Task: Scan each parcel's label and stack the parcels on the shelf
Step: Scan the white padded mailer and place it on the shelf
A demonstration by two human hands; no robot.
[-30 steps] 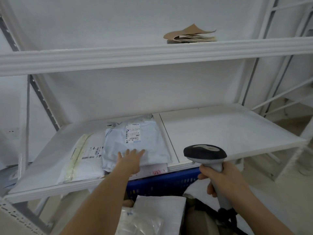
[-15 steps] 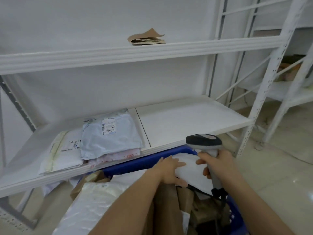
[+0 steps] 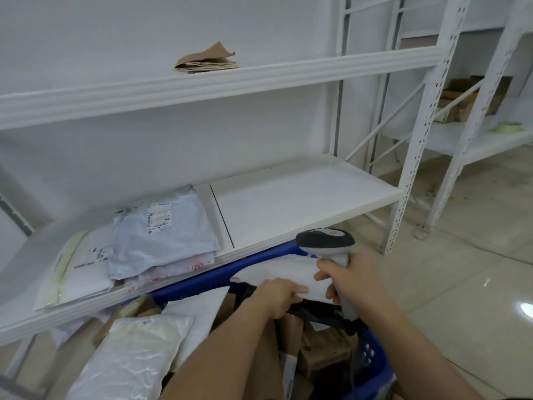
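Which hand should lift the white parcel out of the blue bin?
Probably the left hand. It already grips the white parcel lying in the blue bin, while the right hand is busy holding the scanner, though its fingertips also touch the parcel.

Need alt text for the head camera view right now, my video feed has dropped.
The left hand grips a white parcel lying on top of a blue bin of parcels, while the right hand holds a barcode scanner beside it. Behind, the lower shelf carries a stack topped by a pale blue parcel; its right half is bare.
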